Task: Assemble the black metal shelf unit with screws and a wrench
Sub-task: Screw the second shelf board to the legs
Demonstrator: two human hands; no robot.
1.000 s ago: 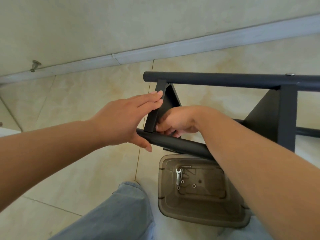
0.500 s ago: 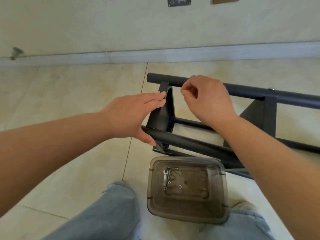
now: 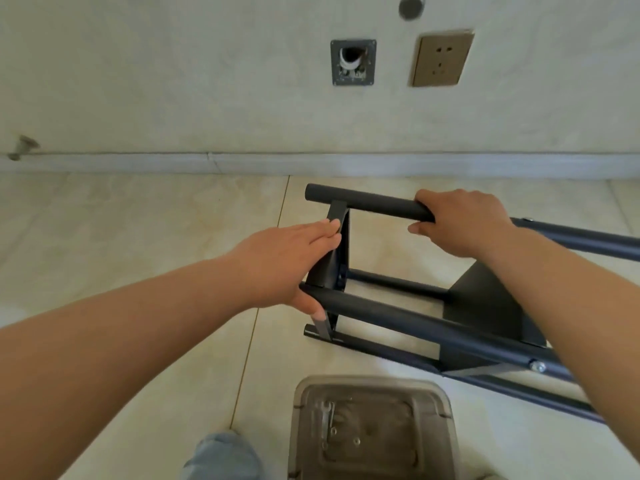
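The far tube (image 3: 367, 202) of the shelf frame (image 3: 485, 306) is now clasped from above by the right hand (image 3: 460, 221), fingers curled round it; half a second ago that hand hovered pinched above the tube, and a second ago it was down at the end bracket (image 3: 334, 251). The left hand (image 3: 287, 265) is kept where it was: fingers laid straight against the bracket, thumb hooked under the near tube (image 3: 415, 320), so the grip there is a bracing one rather than a clench. The frame lies on its side on the floor (image 3: 138, 237), near the wall. The wrench (image 3: 326, 419) and a few loose screws (image 3: 356, 441) are left untouched in the plastic bin (image 3: 374, 431) just in front of the knees. Fastening at the bracket seems to be paused; the frame is probably about to be turned or repositioned with both hands.
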